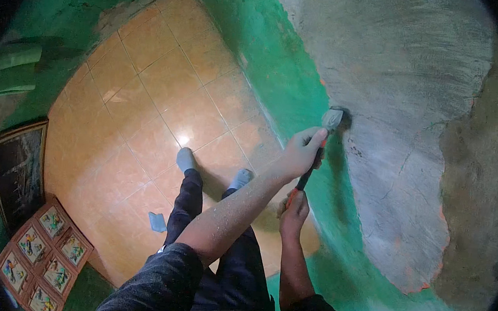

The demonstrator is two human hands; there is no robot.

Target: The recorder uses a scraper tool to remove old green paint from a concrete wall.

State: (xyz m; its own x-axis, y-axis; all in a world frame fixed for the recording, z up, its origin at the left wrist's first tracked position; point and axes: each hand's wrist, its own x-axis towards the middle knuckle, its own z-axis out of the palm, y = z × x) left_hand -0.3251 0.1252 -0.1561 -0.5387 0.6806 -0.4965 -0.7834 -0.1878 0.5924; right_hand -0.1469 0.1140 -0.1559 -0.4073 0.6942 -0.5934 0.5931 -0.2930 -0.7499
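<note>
Both my hands grip one long-handled scraper [332, 119], which has a flat grey blade and a black and red handle. My left hand [301, 153] is closed high on the handle, just below the blade, its thumb lying along it. Lower down, my right hand [295, 214] wraps round the handle's end. The blade is at the wall, where green paint [291, 79] meets a large bare grey patch [399, 62]; whether it presses flat cannot be made out. Pale dust coats my left forearm.
Glossy orange floor tiles [147, 105] lie under my feet, dusty along the wall's base. A small light-blue piece [158, 222] lies by my left leg. At the left, a dark framed picture [18, 168] and a reddish-brown panel with colourful pictures [45, 253] stand by another green wall.
</note>
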